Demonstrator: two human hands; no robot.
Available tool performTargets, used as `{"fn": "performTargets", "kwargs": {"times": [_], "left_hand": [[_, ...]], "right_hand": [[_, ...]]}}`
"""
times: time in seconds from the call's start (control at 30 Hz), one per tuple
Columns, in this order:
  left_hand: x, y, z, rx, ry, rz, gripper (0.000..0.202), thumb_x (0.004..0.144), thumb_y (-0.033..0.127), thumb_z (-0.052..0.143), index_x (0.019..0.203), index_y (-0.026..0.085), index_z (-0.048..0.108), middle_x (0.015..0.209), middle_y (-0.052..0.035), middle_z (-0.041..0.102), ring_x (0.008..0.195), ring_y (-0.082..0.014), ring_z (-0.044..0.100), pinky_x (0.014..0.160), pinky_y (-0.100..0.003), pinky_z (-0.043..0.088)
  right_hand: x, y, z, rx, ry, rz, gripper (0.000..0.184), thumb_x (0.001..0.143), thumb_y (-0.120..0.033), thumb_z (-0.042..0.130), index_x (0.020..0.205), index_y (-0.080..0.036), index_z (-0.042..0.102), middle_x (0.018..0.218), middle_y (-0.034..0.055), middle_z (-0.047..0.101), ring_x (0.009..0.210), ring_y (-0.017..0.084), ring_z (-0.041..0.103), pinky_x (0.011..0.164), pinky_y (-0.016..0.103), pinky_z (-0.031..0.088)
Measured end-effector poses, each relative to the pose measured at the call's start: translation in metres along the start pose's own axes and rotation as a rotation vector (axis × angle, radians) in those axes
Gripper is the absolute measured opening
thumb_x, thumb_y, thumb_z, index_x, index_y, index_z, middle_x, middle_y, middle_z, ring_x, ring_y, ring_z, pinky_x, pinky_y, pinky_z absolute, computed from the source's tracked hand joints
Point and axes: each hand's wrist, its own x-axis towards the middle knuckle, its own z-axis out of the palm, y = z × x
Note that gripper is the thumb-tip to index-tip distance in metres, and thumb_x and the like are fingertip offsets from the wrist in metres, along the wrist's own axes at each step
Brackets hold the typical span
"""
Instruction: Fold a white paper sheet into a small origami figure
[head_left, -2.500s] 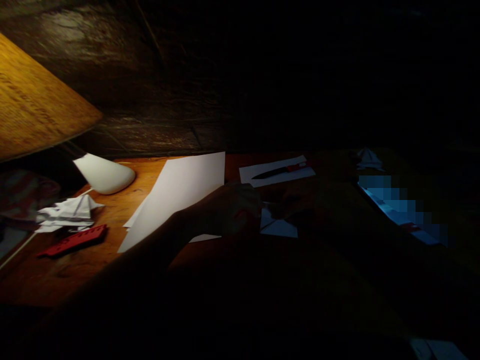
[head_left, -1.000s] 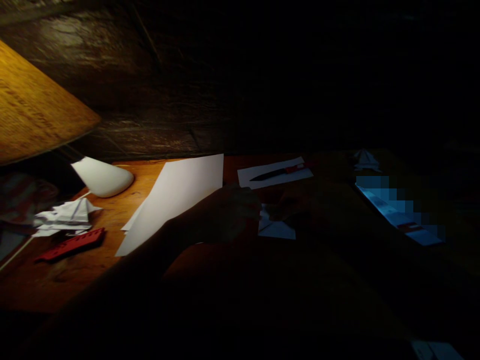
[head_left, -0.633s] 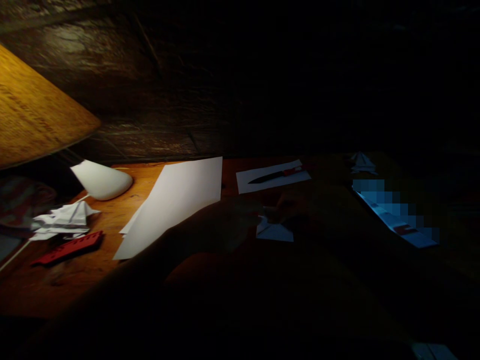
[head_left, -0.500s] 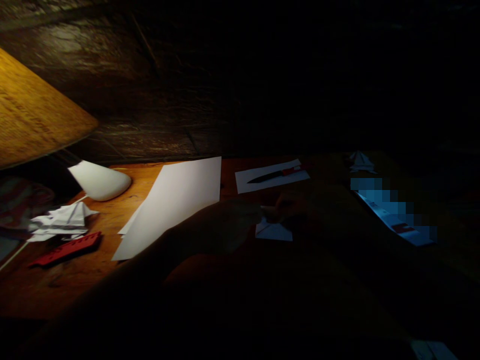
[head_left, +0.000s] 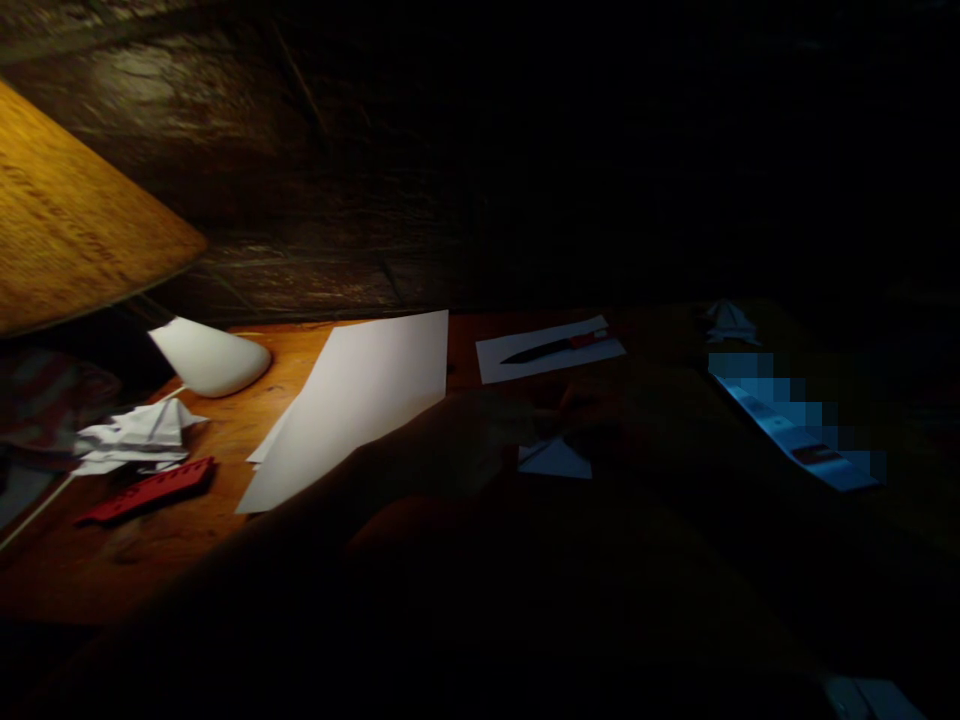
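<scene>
A small folded paper, white and with slanting creases, shows in deep shadow between my hands. My right hand is at its upper edge, its bent fingers closed on the paper. From the lower left my forearm reaches in, and my left hand touches or nearly touches the paper's left side. Shadow hides the left fingers. Just beyond the hands, a knife with a dark blade and red handle lies on a white paper strip. A large white sheet lies left of it, partly covered by my left arm.
At the left stand a lamp with a yellow shade and white base, a crumpled-looking folded paper and a red toothed object. A folded paper figure and a lit blue screen lie right. A dark wall rises behind.
The whole view has shifted slightly, so things sit a little further right. My right fingers have moved slightly on the folded paper, and less white shows between the hands.
</scene>
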Motion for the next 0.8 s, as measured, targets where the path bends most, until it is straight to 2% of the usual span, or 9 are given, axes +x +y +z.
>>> {"fn": "performTargets", "kwargs": {"times": [0.13, 0.3, 0.43, 0.57, 0.8], "left_hand": [[0.001, -0.006, 0.002, 0.009, -0.026, -0.002, 0.085, 0.074, -0.004, 0.049, 0.151, 0.032, 0.045, 0.138, -0.0026, 0.063, 0.124, -0.0230, 0.060, 0.104, -0.040, 0.052], [0.002, -0.012, 0.003, 0.053, -0.029, 0.039, 0.079, 0.074, -0.002, 0.049, 0.146, 0.029, 0.050, 0.125, -0.0042, 0.068, 0.112, -0.0235, 0.064, 0.095, -0.040, 0.054], [0.002, -0.016, 0.001, 0.032, -0.023, 0.067, 0.059, 0.072, 0.001, 0.052, 0.125, 0.024, 0.065, 0.114, -0.0048, 0.070, 0.105, -0.0237, 0.066, 0.089, -0.041, 0.055], [0.000, -0.019, -0.001, 0.008, 0.027, 0.101, 0.045, 0.074, -0.001, 0.051, 0.109, 0.019, 0.070, 0.111, -0.0060, 0.073, 0.103, -0.0224, 0.068, 0.087, -0.038, 0.057], [-0.003, -0.023, -0.003, -0.081, 0.022, 0.087, 0.051, 0.070, -0.005, 0.049, 0.108, 0.022, 0.071, 0.115, -0.0024, 0.075, 0.108, -0.0210, 0.070, 0.095, -0.039, 0.057]], "right_hand": [[0.000, -0.002, -0.001, 0.001, 0.010, -0.015, 0.031, 0.089, -0.017, 0.066, 0.117, -0.027, 0.075, 0.106, 0.0059, 0.063, 0.097, 0.021, 0.062, 0.080, 0.034, 0.048], [0.000, -0.002, 0.000, 0.002, 0.007, -0.006, 0.032, 0.091, -0.016, 0.063, 0.117, -0.030, 0.075, 0.107, 0.0058, 0.064, 0.099, 0.022, 0.062, 0.083, 0.036, 0.049], [0.001, -0.002, 0.000, 0.012, 0.004, -0.019, 0.033, 0.087, -0.012, 0.065, 0.111, -0.031, 0.077, 0.107, 0.0051, 0.064, 0.101, 0.023, 0.061, 0.085, 0.037, 0.049], [0.001, 0.000, 0.002, 0.046, 0.003, -0.001, 0.026, 0.088, -0.015, 0.065, 0.105, -0.030, 0.077, 0.107, 0.0044, 0.062, 0.097, 0.022, 0.062, 0.080, 0.036, 0.050], [0.001, 0.003, 0.004, 0.005, -0.020, 0.003, 0.025, 0.087, -0.017, 0.067, 0.107, -0.028, 0.076, 0.106, 0.0051, 0.060, 0.096, 0.021, 0.061, 0.080, 0.035, 0.048]]}}
